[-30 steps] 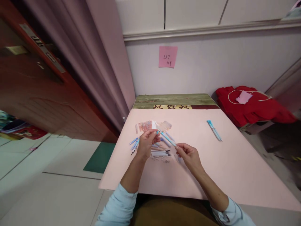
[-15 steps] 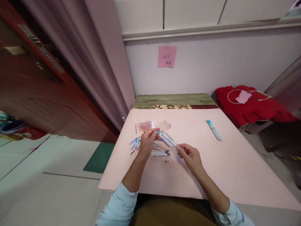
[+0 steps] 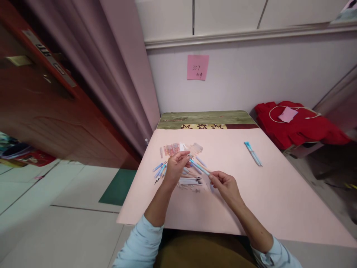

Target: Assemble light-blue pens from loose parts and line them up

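A light-blue pen slants over the table between my two hands. My right hand is closed on its lower right end, pinching with thumb and fingers. At the upper left end my left hand is closed in a pinch; the fingers hide most of the small blue piece there. Beneath the hands are white refills with dark tips, blue pen barrels and small clear parts. Two blue pens lie side by side at the right.
The table has a pale pink cover. Orange-pink printed strips and clear parts lie behind my hands. A red cloth with a white cord is at the right, a brown door at the left. A pink note hangs on the wall.
The small blue piece in my left fingers and the pen's end have come together; a slight gap showed between them before. My right hand has hardly moved.
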`<state>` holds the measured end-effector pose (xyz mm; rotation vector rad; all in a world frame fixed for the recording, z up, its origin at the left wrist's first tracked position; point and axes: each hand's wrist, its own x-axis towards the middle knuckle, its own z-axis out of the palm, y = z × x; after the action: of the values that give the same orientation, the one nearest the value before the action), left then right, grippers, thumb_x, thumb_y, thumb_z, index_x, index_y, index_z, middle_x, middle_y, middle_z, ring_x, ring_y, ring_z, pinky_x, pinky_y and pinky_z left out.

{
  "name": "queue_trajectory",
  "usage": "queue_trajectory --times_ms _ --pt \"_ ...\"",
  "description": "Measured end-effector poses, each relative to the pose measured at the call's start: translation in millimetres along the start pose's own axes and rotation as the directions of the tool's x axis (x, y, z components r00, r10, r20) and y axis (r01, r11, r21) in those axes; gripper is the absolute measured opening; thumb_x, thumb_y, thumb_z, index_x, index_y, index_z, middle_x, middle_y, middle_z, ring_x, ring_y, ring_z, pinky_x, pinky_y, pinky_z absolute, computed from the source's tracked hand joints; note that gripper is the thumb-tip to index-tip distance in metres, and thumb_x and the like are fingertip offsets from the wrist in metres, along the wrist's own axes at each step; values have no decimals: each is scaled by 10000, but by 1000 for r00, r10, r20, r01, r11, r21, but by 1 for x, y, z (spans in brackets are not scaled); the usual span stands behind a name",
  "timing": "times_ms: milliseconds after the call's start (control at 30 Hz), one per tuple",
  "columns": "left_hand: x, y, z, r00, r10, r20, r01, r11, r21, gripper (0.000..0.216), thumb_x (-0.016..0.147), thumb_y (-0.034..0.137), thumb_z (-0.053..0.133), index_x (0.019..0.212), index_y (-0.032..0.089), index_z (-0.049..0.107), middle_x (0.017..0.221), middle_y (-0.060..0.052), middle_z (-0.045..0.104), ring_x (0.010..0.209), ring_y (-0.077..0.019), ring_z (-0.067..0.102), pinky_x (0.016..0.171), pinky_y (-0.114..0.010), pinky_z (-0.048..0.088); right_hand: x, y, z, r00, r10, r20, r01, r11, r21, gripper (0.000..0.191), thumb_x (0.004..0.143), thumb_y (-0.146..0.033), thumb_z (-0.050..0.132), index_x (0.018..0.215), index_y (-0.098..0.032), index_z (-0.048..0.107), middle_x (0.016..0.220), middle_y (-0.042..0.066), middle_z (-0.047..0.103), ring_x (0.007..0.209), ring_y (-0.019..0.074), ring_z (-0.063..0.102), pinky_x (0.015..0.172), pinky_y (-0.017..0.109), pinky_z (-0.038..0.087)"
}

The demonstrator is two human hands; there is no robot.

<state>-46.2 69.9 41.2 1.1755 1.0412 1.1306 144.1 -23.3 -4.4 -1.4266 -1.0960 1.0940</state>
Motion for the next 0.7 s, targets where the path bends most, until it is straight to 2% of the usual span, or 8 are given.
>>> queue_trajectory --times_ms 200,300,400,500,700 --pt "-1 3 3 1000 -28 0 28 1000 -13 342 691 362 754 922 128 662 650 -6 657 564 -120 607 605 -257 505 -1 4 1 998 -22 56 23 1000 -13 431 774 -573 664 940 -176 688 623 9 634 594 159 581 576 262 467" --pt "0 1 5 1000 -20 -20 20 1000 -22 330 694 373 753 891 129 653 637 -6 651 560 -119 609 604 -255 509 -4 2 3 995 -53 81 63 990 -122 401 771 -583 662 897 -202 656 607 -6 622 563 149 557 552 250 441" --pt "-1 -1 8 1000 -25 -13 24 999 -29 310 697 371 753 859 127 649 618 -3 643 550 -115 604 597 -252 510 -7 0 5 992 -121 42 128 946 -297 334 793 -558 643 788 -224 659 601 -9 612 543 138 530 534 240 404" --pt "-3 -4 13 1000 -27 -5 27 999 -43 309 684 360 765 854 130 646 630 1 644 556 -112 600 598 -253 515 -8 1 5 984 -179 -21 154 898 -412 264 797 -501 649 773 -243 695 642 0 630 567 149 539 549 249 401" --pt "-8 -8 22 999 -32 10 33 998 -54 361 678 344 777 934 128 642 683 -4 651 587 -110 600 610 -252 520 -13 7 5 981 -185 -61 147 909 -389 203 784 -435 668 852 -252 723 646 -7 640 564 151 546 547 248 405"
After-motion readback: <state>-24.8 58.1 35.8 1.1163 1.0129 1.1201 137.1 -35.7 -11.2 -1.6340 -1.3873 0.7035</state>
